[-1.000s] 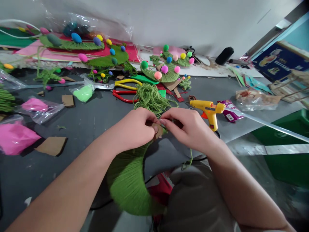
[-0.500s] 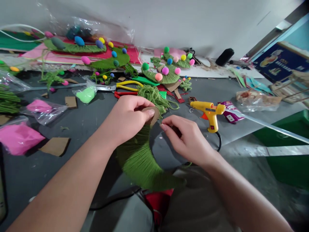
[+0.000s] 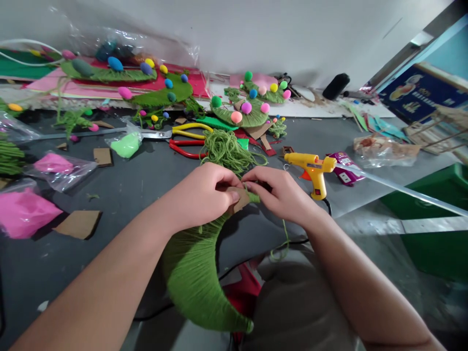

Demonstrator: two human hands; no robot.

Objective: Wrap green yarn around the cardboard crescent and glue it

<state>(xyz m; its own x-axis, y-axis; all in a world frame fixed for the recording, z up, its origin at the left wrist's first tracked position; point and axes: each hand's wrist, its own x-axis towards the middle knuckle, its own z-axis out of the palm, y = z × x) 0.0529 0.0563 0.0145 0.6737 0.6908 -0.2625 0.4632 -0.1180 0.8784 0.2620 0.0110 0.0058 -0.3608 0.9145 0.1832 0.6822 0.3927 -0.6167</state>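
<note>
A cardboard crescent wrapped in green yarn (image 3: 197, 273) hangs over the table's near edge, its lower tip above my lap. My left hand (image 3: 208, 192) pinches its upper end, where bare brown cardboard (image 3: 239, 199) shows between thumb and fingers. Close beside it, my right hand (image 3: 280, 190) has its thumb and fingers pressed together on green yarn (image 3: 253, 197) at the cardboard's edge. A loose yarn tail (image 3: 284, 246) dangles below the right hand. Just beyond both hands lies a tangled heap of green yarn (image 3: 228, 152).
A yellow glue gun (image 3: 312, 168) with a long clear stick stands at right, its cord running behind my right hand. Scissors with yellow and red handles (image 3: 188, 141) lie beyond my left hand. Pink clay bags (image 3: 27, 212) and cardboard scraps (image 3: 78, 224) are at left. Decorated green crescents (image 3: 241, 117) line the back.
My right hand has moved left to meet the left hand and the cardboard end. The crescent has swung, its lower tip now further down and left. The yarn tail shows more.
</note>
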